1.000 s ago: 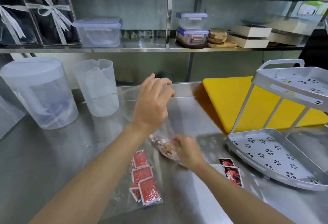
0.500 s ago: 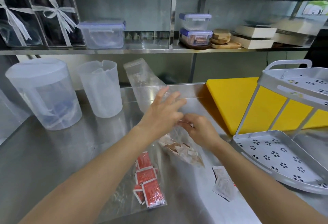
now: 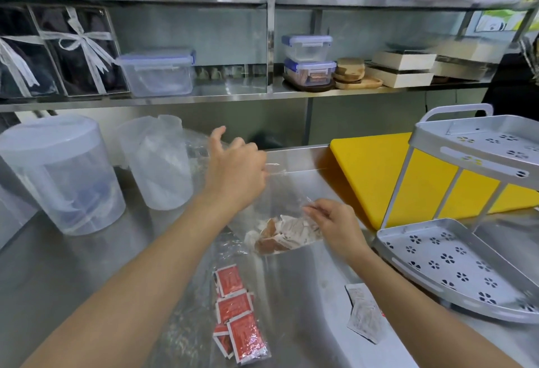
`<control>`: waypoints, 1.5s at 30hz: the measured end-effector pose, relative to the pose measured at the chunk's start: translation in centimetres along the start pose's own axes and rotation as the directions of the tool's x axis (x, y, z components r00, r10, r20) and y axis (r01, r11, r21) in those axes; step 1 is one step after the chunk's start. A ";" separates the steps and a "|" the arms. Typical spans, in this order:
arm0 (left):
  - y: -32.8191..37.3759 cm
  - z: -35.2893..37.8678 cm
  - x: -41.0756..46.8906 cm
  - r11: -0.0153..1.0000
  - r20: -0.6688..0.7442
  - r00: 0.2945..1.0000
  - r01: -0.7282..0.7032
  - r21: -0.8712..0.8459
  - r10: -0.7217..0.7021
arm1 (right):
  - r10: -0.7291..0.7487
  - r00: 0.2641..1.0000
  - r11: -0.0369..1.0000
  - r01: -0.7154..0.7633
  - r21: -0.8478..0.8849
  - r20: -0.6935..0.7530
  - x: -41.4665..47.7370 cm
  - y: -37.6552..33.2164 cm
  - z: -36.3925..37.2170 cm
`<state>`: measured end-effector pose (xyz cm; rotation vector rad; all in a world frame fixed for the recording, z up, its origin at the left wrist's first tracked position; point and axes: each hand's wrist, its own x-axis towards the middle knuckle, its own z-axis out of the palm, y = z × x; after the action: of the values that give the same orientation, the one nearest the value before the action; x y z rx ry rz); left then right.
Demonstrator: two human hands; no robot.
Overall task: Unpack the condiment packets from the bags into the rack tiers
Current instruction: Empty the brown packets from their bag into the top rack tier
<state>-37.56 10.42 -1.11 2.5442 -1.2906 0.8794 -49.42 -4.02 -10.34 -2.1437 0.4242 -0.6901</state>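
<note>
Okay, I'm seeing left hand (image 3: 236, 169) and right hand (image 3: 332, 226) pinching the clear bag (image 3: 280, 192) edges, brown packets (image 3: 284, 235) bunching just below right fingertips (image 3: 310, 210).

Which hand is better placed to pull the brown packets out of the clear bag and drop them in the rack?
The right hand, probably. It pinches the clear bag beside the brown packets, and the rack's lower tier lies on its side. The left hand holds the bag's top, farther away.

head view, looking forward and down, close over steel counter (image 3: 87, 274)
</note>
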 end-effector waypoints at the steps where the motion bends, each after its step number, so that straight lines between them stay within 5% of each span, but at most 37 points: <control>1: 0.3 0.2 -0.2 0.997 0.022 0.998 -0.061 0.049 0.060 | -0.027 1.000 0.999 0.027 -0.029 -0.006 0.1 -0.2 -0.1; 6: 2.5 1.4 -0.7 0.936 0.134 0.927 -0.353 -0.011 0.351 | -0.163 0.982 0.976 0.175 -0.131 0.098 1.0 -0.9 -0.3; 16: 1.5 2.5 -0.2 0.948 0.147 0.966 -0.167 -0.272 0.212 | -0.012 1.000 0.997 0.012 0.074 0.000 0.6 0.4 -3.1; 26: 1.4 2.0 -0.3 0.907 0.234 0.965 -0.006 -0.421 0.115 | -0.175 0.983 0.967 0.182 -0.177 0.054 2.1 -1.0 -5.5; 32: 1.0 1.6 -0.7 0.938 0.281 0.957 0.031 -0.345 0.072 | -0.219 0.971 0.967 0.202 -0.156 -0.098 2.0 -1.2 -5.3; 36: 1.4 1.4 -1.1 0.937 0.053 0.998 0.049 -0.346 -0.033 | -0.401 0.896 0.886 0.325 -0.332 -0.192 1.4 -1.4 -4.9; 45: 1.7 1.7 -0.7 0.944 0.175 0.984 0.078 -0.320 -0.022 | -0.239 0.954 0.965 0.212 -0.157 -0.180 1.4 -1.0 -4.4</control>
<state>-38.54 9.22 -3.09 2.4130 -1.2858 0.4037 -50.96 -6.86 -6.83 -2.2837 0.3401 -1.0369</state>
